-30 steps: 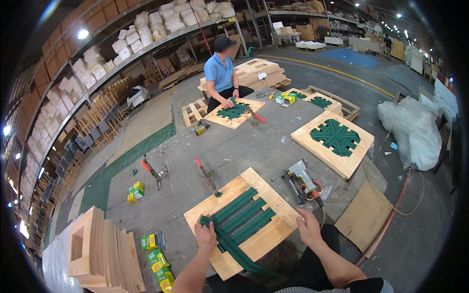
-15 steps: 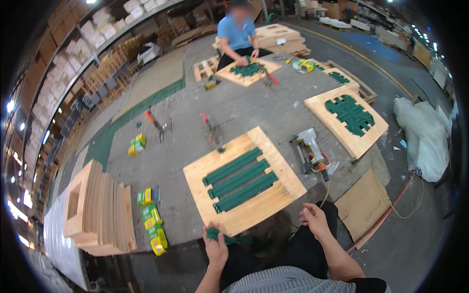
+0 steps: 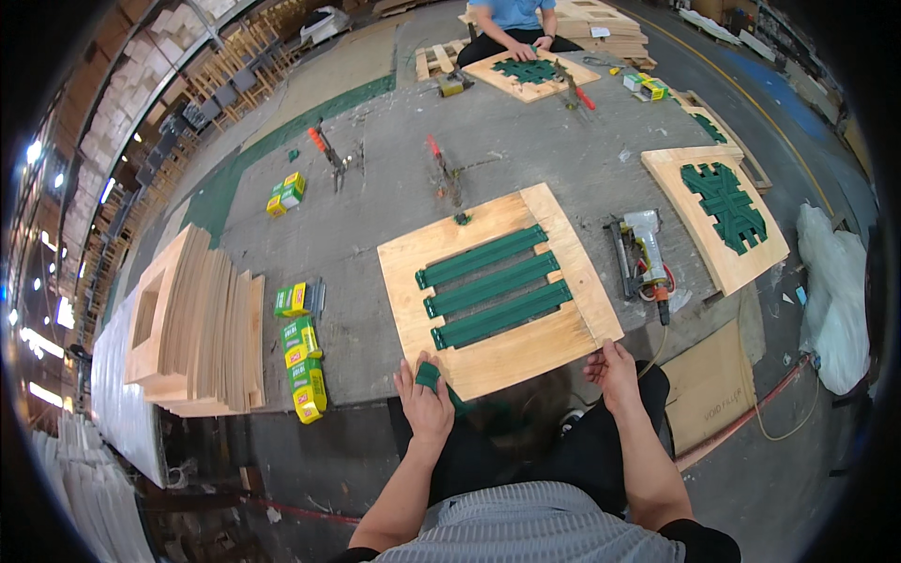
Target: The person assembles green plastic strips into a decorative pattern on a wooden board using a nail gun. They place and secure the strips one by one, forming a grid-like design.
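Note:
In front of me a square plywood frame [image 3: 488, 368] lies at the near table edge, with three green webbing straps [image 3: 493, 298] stretched side by side across its opening. At its near left corner my left hand [image 3: 427, 408] holds the end of another green webbing strap [image 3: 428, 376] against the wood. Part of that strap hangs below the frame's edge, over my lap. My right hand [image 3: 617, 377] has its fingers closed on the frame's near right corner. To the right of the frame lies a pneumatic staple gun [image 3: 646, 253] with its hose.
Stacked wooden frames [image 3: 202, 324] and yellow-green boxes [image 3: 300, 342] stand left. Orange-handled tools [image 3: 328, 155] lie farther back. A finished-looking woven frame [image 3: 680, 202] rests at right. Across the table a co-worker's hands [image 3: 530, 49] work on another webbed frame [image 3: 479, 64].
My right hand has moved from the air to the frame's near right corner and taken hold of it. My left hand stays at the near left corner with the strap. The view has shifted.

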Tool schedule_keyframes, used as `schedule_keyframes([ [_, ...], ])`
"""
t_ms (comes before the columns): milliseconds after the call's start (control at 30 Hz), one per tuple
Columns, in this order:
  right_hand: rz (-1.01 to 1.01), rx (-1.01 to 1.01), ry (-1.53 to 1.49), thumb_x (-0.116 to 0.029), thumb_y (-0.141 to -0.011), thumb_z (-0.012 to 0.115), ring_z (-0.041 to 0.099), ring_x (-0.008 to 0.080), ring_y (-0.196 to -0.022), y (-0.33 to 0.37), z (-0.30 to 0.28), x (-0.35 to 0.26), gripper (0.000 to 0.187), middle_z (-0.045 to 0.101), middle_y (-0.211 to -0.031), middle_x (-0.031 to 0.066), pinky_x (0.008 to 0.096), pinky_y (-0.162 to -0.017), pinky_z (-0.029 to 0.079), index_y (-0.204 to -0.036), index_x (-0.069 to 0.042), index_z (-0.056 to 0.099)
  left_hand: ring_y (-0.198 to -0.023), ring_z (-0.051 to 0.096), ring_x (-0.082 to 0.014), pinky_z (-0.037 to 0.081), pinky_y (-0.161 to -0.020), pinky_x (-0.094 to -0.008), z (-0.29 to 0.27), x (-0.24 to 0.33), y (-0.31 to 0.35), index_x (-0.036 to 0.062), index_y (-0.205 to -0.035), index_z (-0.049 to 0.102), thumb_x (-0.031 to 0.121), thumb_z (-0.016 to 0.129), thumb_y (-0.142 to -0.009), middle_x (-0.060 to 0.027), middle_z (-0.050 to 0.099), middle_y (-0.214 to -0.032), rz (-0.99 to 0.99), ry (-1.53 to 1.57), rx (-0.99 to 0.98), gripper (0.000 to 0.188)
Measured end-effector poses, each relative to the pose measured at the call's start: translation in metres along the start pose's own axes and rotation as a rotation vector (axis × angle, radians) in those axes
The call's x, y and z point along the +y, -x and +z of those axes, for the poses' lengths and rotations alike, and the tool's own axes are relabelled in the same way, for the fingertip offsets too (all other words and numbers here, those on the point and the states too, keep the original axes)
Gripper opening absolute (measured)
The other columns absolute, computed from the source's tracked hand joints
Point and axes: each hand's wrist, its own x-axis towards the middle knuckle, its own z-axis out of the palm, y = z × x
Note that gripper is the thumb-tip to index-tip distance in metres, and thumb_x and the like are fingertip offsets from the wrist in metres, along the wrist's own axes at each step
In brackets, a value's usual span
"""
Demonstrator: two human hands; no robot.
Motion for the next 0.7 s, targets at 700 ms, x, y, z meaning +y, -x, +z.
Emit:
schedule_keyframes([
  [700, -0.465, -0.719, 0.509, -0.015, -0.09, 0.078, 0.061, 0.0192, -0.121, 0.084, 0.111, -0.006, 0.06, 0.067, -0.133, 0.0119, 0.0341, -0.103, 0.049, -0.145, -0.001, 0.057, -0.12, 0.058, -0.017, 0.045, -0.107, -0.0333, -0.135, 0.101, -0.075, 0.0012, -0.14, 0.063, 0.041, 0.046, -0.113, -0.0078, 0.065, -0.131, 0.098, 1.007, -0.521, 0.051],
])
